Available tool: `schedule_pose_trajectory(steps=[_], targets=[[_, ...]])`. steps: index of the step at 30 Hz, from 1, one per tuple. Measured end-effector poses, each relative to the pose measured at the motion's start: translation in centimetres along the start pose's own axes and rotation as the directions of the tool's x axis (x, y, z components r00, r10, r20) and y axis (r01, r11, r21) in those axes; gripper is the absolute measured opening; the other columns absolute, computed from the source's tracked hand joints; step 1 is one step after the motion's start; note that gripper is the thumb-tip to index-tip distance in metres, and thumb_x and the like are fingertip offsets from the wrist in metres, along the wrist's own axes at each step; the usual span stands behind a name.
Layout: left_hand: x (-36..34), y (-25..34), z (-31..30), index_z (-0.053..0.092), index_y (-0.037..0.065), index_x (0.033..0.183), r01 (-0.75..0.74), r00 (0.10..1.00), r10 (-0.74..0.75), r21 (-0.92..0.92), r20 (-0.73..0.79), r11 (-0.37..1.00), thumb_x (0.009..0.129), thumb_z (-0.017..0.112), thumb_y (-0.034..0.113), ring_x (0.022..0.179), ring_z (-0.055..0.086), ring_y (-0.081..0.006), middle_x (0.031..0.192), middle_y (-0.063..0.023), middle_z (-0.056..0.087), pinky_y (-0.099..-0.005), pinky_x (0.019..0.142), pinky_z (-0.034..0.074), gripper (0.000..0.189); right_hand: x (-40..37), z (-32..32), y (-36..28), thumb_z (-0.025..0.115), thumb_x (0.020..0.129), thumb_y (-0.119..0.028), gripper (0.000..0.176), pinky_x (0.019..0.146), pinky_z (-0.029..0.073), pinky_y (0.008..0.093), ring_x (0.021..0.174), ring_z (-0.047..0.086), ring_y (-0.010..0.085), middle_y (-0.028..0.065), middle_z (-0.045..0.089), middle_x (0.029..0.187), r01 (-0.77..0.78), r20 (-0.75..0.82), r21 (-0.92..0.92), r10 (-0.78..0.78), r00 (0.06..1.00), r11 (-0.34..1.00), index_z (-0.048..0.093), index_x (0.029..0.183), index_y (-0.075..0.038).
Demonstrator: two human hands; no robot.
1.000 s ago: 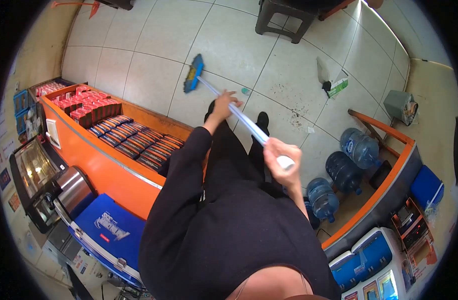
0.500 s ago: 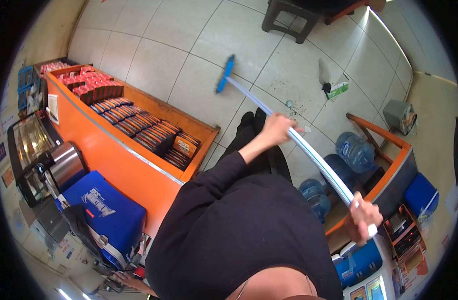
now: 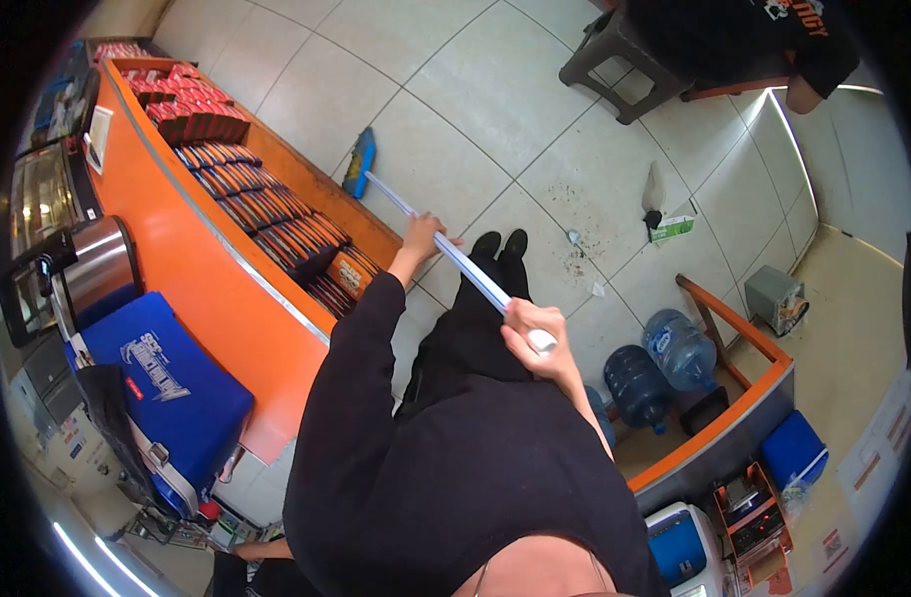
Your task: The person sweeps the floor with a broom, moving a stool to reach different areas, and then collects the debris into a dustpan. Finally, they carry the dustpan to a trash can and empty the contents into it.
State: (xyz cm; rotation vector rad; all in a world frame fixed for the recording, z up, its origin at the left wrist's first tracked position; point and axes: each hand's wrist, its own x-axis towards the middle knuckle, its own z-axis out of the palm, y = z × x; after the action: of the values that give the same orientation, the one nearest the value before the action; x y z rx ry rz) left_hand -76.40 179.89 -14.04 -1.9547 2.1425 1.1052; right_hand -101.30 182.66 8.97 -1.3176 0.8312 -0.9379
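A blue broom head (image 3: 360, 162) rests on the tiled floor beside the orange shelf unit, its white and blue handle (image 3: 472, 274) slanting up toward my body. Partway down the handle, my left hand (image 3: 423, 239) is wrapped round it. My right hand (image 3: 538, 340) grips the handle close to its white top end, in front of my waist. Small dark debris (image 3: 578, 261) lies scattered on the tiles right of my feet, with a green and white box (image 3: 671, 229) farther right.
The orange counter (image 3: 202, 264) with rows of boxes runs along the left. Large blue water bottles (image 3: 680, 348) stand at the right inside an orange-edged frame (image 3: 739, 316). A dark stool (image 3: 630, 65) is at the top, beside a person in black (image 3: 744, 35). Another person's arm shows at bottom left.
The broom head has moved left to the shelf unit and turned. Both my hands have shifted left with the handle, my right hand now in front of my waist. The view has also shifted.
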Motion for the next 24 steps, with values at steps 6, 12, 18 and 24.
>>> schedule_pose_trajectory(steps=[6,12,18,24], targets=[[-2.7,9.1,4.8,0.064,0.004,0.058,-0.16,0.959,0.178,-0.099,0.221,0.982,0.069,0.054,0.061,0.076,0.057,-0.0363,0.064,-0.0147,0.059,-0.0515,0.099,0.023,0.059,-7.3,-4.4,-5.4,0.053,0.066,0.01,0.024,0.066,0.043,0.0316,0.045,0.046,0.0181,0.0079,0.045,0.05,-0.137,-0.145,0.031,0.14,0.98,0.99,0.039,0.05,-0.003],[-6.9,23.0,8.1,0.058,0.003,0.05,-0.391,0.916,0.4,-0.32,-0.04,0.863,0.076,0.058,0.046,0.056,0.054,-0.0351,0.051,-0.0153,0.052,-0.0412,0.052,0.044,0.05,-13.3,-5.8,-15.1,0.051,0.065,0.002,0.02,0.05,0.034,0.0296,0.037,0.036,0.0153,0.0063,0.041,0.044,0.064,-0.222,-0.057,-0.075,0.972,0.996,0.04,0.05,-0.004],[-9.7,30.1,8.6,0.06,0.004,0.053,-0.374,0.928,0.363,-0.194,-0.088,0.907,0.074,0.06,0.042,0.054,0.054,-0.0351,0.052,-0.0159,0.052,-0.0411,0.053,0.043,0.044,-22.1,-12.9,-15.7,0.053,0.066,-0.006,0.021,0.047,0.031,0.0281,0.033,0.034,0.0123,0.0049,0.04,0.04,0.351,-0.237,0.137,-0.313,0.92,0.926,0.039,0.051,-0.006],[-6.7,20.9,11.6,0.066,0.013,0.063,-0.21,0.904,0.198,0.008,-0.38,0.978,0.064,0.069,0.034,0.083,0.056,-0.0295,0.082,-0.0109,0.061,-0.0405,0.073,0.042,0.021,-22.3,-12.8,-7.5,0.056,0.073,-0.001,0.009,0.048,0.035,0.0225,0.049,0.046,0.0092,0.0031,0.048,0.057,-0.197,-0.187,-0.126,0.172,0.967,0.972,0.05,0.068,0.003]])
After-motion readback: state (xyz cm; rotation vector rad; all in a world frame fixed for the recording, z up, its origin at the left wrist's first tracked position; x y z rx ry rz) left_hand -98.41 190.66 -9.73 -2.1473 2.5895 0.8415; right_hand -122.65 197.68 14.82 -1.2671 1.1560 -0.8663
